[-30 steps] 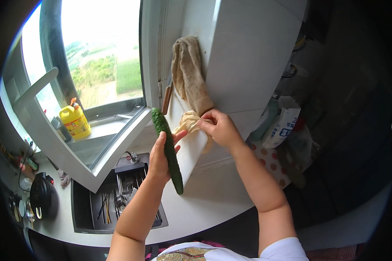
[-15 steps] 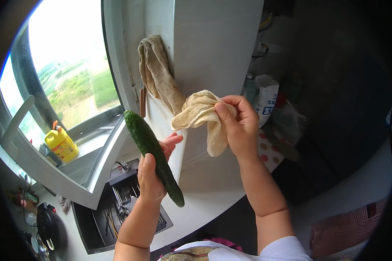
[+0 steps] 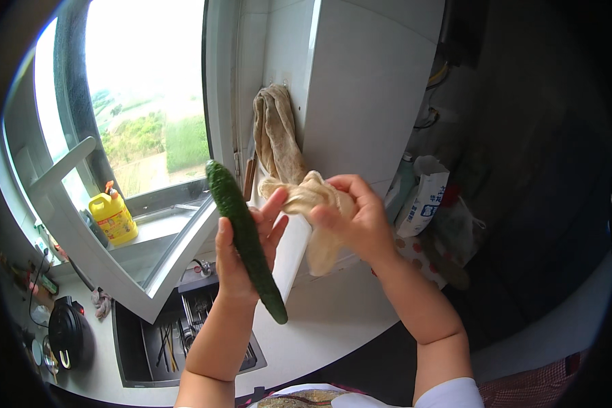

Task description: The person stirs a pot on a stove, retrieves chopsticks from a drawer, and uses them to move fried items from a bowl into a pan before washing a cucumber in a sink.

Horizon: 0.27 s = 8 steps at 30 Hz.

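Note:
My left hand (image 3: 235,275) grips a long dark green cucumber (image 3: 241,231), held slanting with its upper end toward the window. The thumb lies along one side and the fingers stretch out behind it. In my right hand (image 3: 368,228) is a crumpled cream cloth (image 3: 328,250), pinched between thumb and fingers, its lower part hanging down. The cloth's left edge meets the fingertips of my left hand; whether they touch or only overlap in view I cannot tell. Both hands are raised above the white counter (image 3: 333,306).
A sink (image 3: 132,353) with chopsticks and other utensils lies below left, under an open window sash (image 3: 119,275). A yellow jug (image 3: 113,217) stands on the sill. A grey-beige towel (image 3: 277,132) hangs on the wall. A black cooker (image 3: 68,333) sits far left, a white bag (image 3: 425,200) right.
My right hand has brought the cloth lower and toward the cucumber, bunching it near my left fingers. My left fingers have spread upward beside the cucumber. The whole view has shifted somewhat.

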Tool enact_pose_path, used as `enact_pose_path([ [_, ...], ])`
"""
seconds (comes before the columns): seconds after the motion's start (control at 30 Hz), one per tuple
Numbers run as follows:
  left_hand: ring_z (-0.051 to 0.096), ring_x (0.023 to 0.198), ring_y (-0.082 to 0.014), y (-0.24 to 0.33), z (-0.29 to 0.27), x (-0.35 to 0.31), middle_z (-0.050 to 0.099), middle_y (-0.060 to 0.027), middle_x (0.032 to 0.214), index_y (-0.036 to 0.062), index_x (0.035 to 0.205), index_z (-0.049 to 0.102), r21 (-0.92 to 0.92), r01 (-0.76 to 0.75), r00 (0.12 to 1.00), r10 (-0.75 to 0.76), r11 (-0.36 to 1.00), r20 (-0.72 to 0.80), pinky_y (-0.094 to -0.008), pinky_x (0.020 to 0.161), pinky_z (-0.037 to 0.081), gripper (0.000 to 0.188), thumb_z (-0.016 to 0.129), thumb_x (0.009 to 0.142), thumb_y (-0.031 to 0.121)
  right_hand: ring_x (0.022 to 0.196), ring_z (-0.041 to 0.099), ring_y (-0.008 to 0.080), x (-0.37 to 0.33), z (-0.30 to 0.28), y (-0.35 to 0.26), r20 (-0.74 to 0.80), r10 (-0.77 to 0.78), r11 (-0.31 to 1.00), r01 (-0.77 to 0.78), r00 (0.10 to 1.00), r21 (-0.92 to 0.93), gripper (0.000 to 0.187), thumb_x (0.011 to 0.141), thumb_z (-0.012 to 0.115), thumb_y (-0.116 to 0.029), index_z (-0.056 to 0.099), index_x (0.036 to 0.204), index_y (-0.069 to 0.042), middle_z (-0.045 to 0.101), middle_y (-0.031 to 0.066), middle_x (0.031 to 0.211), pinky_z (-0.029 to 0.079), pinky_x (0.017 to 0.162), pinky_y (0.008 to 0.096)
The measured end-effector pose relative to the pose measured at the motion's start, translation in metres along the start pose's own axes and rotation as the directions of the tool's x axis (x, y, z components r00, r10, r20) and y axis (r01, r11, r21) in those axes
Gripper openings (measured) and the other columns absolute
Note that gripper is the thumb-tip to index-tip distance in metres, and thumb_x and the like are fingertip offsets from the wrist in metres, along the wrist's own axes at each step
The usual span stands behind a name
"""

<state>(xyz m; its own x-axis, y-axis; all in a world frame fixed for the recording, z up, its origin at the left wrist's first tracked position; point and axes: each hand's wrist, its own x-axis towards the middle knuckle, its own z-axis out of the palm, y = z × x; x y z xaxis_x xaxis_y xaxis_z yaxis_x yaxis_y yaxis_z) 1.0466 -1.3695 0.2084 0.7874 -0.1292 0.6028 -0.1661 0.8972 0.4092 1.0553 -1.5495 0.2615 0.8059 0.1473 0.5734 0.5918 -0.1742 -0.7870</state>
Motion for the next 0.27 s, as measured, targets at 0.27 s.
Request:
enact_pose_path([
  [0.27,0.031,0.132,-0.0302,-0.006,-0.018,-0.008,0.038,-0.0280,0.134,0.0051,0.105,0.056,-0.030,0.033,0.997,-0.031,0.999,0.070,-0.0405,0.109,0.024,0.055,0.033,0.092,0.053,0.111,0.047,0.0349,-0.011,0.018,0.003,0.124,0.031,0.918,0.021,0.992,-0.397,0.081,0.069,0.076,-0.026,0.029,0.134,-0.014,0.039,0.0156,0.122,0.038,0.096,0.0405],
])
